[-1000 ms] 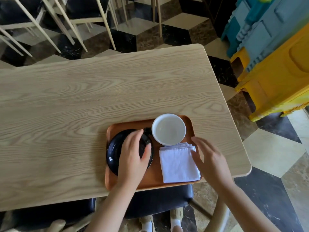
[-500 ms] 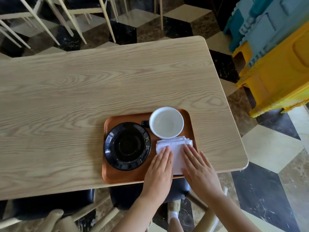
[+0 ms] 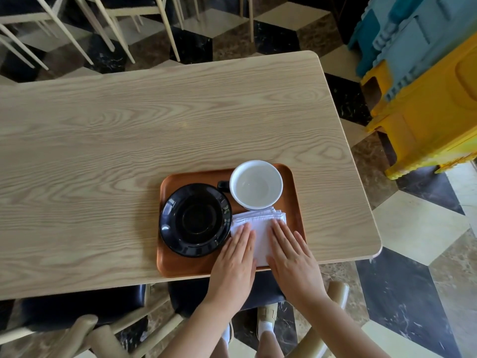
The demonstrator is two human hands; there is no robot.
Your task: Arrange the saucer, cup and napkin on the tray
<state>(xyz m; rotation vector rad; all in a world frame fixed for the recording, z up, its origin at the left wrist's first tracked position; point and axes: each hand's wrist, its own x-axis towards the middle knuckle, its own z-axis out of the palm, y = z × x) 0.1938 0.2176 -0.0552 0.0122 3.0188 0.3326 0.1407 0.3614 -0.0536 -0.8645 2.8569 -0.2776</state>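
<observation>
An orange-brown tray (image 3: pixel 193 268) lies at the near edge of the wooden table (image 3: pixel 129 138). On its left part sits a glossy black saucer (image 3: pixel 195 219). A cup (image 3: pixel 255 185), white inside with a black handle, stands at the tray's far right corner. A folded white napkin (image 3: pixel 260 226) lies on the tray in front of the cup. My left hand (image 3: pixel 233 262) and my right hand (image 3: pixel 293 257) both rest flat on the napkin, fingers straight and side by side, gripping nothing. They hide the napkin's near part.
Chairs with black seats (image 3: pixel 77 308) stand under the near table edge. Pale chair legs (image 3: pixel 108 29) stand beyond the far edge. Stacked yellow and blue plastic crates (image 3: pixel 426 81) sit on the checkered floor to the right. The table's right edge (image 3: pixel 361 182) lies close to the tray.
My left hand has left the saucer and moved right onto the napkin. My right hand has slid from the napkin's right side onto its top. Over the last half second both stayed flat.
</observation>
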